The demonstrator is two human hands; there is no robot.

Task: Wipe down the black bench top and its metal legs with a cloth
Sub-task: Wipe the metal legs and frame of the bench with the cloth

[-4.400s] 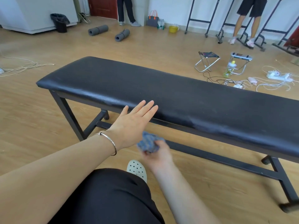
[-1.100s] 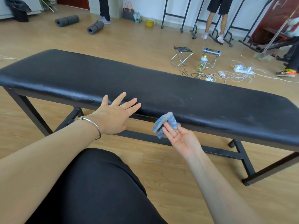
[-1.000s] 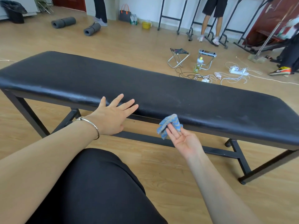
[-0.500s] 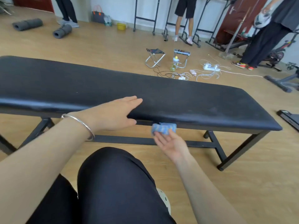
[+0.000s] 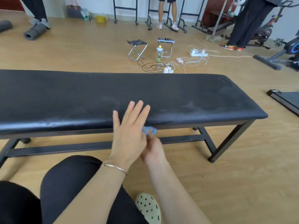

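Now left hand (image 5: 129,136) spread flat, half-hiding cloth (image 5: 149,130) right hand (image 5: 153,152) grips; stools (image 5: 137,47) beyond bench (image 5: 80,97).

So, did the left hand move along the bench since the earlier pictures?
Yes. The left hand shifted right along the bench top, toward its right end.

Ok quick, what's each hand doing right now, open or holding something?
Left hand: open, fingers straight, holding nothing.
Right hand: holding the small blue cloth at its fingertips, partly hidden behind the other hand.
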